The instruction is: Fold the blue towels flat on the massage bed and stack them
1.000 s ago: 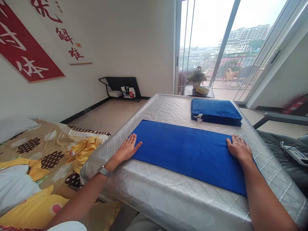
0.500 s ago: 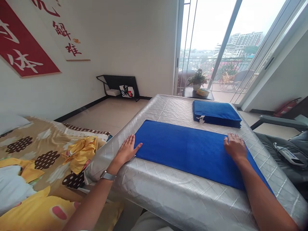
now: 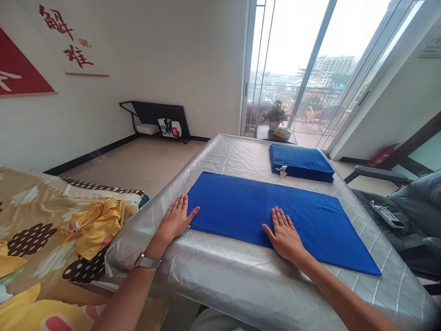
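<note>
A blue towel (image 3: 234, 207) lies spread flat across the silver quilted table cover (image 3: 227, 264). At its left edge rests my left hand (image 3: 176, 217), open, palm down, with the thumb over the cloth and a watch on the wrist. My right hand (image 3: 284, 233) lies open and flat near the middle of the towel, fingers pointing away from me. Beyond the towel sits a stack of folded blue towels (image 3: 301, 161) with white tags on its near left side.
To the left is a bed with a patterned blanket (image 3: 27, 207) and yellow cloth (image 3: 98, 225). A dark armchair (image 3: 413, 207) holding a white power strip (image 3: 389, 215) stands at right. Behind the table, a potted plant (image 3: 275, 114) stands before the glass door.
My right hand has slid left from the towel's right end to its middle. My left hand stays at the left edge. The view has turned slightly right.
</note>
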`<state>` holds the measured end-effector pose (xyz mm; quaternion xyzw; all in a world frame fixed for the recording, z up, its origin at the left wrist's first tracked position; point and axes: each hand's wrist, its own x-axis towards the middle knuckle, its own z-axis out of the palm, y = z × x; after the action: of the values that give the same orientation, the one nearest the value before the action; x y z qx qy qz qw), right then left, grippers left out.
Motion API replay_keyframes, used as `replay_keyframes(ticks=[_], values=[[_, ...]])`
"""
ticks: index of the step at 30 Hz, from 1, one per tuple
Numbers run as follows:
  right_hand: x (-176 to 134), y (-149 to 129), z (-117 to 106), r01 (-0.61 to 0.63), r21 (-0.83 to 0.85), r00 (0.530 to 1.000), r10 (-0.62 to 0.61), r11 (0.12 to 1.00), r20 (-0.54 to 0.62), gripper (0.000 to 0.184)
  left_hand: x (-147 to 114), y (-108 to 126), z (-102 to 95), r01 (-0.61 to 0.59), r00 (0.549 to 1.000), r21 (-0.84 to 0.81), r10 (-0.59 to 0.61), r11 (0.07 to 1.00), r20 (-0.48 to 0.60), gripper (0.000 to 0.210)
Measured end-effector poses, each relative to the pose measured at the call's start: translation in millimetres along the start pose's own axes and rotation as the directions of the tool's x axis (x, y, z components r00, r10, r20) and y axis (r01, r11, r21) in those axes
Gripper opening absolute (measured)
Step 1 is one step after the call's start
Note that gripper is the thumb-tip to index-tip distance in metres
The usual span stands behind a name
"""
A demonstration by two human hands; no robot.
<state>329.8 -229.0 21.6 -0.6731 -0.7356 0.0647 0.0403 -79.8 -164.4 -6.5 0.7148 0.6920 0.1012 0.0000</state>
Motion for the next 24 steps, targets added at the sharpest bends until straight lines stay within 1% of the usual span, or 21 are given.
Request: replay_keyframes(ticks=[2,4,6,9,11,13,15,17,18,20,22,24], values=[[-12,31,-2,-0.08,-0.043,0.997,0.079,0.996,-0.008,0.089,0,-1,1.4,-0.002,1.0,-0.009,0.002,1.0,-0.006,0.096],[-28,70,-3,-0.192,-0.073,0.981,0.19,0.979,-0.031,0.089,0,-1,3.0,-0.002,1.0,-0.01,0.002,1.0,-0.007,0.099],[-47,112,-4,-0.31,-0.082,0.95,0.306,0.947,-0.063,0.091,-1,-2,4.1,0.002,1.0,-0.007,-0.002,1.0,-0.005,0.1],[-75,168,-4,-0.457,-0.073,0.887,0.448,0.887,-0.109,0.094,-1,-3,4.1,0.007,1.0,-0.006,-0.007,1.0,0.003,0.102],[-88,193,-5,-0.496,-0.065,0.865,0.486,0.866,-0.122,0.096,-2,-3,3.6,-0.003,1.0,-0.009,0.004,1.0,0.011,0.103],[-94,203,-9,-0.503,-0.08,0.863,0.494,0.861,-0.11,0.095,-1,-4,3.9,-0.014,1.0,-0.013,0.014,1.0,0.008,0.105],[-95,198,-16,-0.515,-0.139,0.857,0.504,0.846,-0.111,0.092,-1,-5,5.4,-0.015,1.0,-0.02,0.015,1.0,-0.005,0.104],[-89,178,-26,-0.502,-0.214,0.864,0.475,0.838,-0.166,0.087,0,-7,7.9,-0.007,1.0,-0.029,0.006,1.0,-0.02,0.103],[-83,163,-31,-0.472,-0.244,0.879,0.431,0.847,-0.204,0.085,0,-7,9.1,-0.005,1.0,-0.034,0.004,0.999,-0.024,0.102],[-67,126,-40,-0.359,-0.267,0.92,0.291,0.894,-0.261,0.08,0,-8,10.9,-0.004,1.0,-0.041,0.003,0.999,-0.026,0.101],[-46,83,-43,-0.23,-0.237,0.952,0.169,0.944,-0.254,0.076,1,-9,11.2,-0.007,1.0,-0.042,0.006,0.999,-0.025,0.102],[-21,43,-41,-0.124,-0.181,0.97,0.08,0.976,-0.23,0.074,1,-9,10.4,-0.011,1.0,-0.036,0.01,0.999,-0.023,0.102]])
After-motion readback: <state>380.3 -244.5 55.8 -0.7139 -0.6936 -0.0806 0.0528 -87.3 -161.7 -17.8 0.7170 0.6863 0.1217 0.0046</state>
